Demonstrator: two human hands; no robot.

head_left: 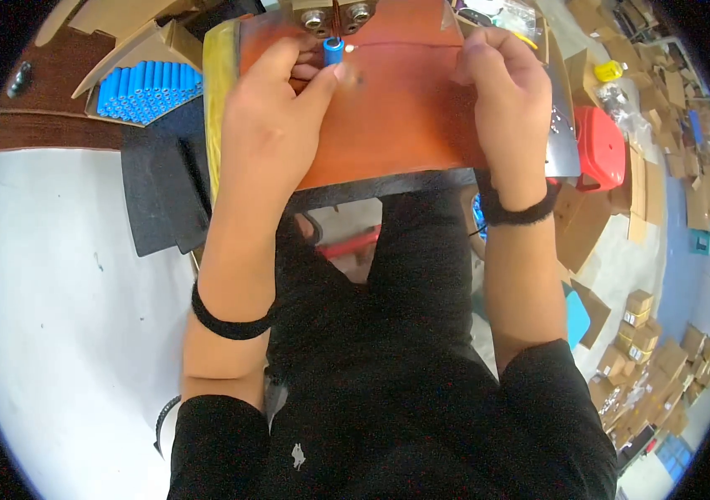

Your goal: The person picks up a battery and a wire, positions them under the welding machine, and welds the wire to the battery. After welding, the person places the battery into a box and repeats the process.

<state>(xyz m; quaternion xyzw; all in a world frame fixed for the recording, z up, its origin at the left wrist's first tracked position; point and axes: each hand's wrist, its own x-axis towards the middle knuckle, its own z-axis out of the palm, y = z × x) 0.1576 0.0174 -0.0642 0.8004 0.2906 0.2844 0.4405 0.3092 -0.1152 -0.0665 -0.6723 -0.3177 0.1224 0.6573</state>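
Note:
My left hand (275, 117) pinches a blue cylindrical battery cell (333, 52) between thumb and fingers. The cell stands upright below two thin copper-coloured prongs (336, 17) at the table's far edge; whether they touch it I cannot tell. Beside the cell is a small white tip (350, 48), from which a thin dark line runs rightward over the orange work surface (396, 117). Over the right side of that surface my right hand (509, 87) is closed, fingertips pressed together. What they hold, if anything, is hidden.
Two round metal fittings (313, 20) flank the prongs. At the far left, an open cardboard box (142, 50) holds several blue cells. A red plastic stool (601, 148) stands to the right, with many cardboard boxes (638, 333) beyond. A black panel (163, 187) sits left of the table.

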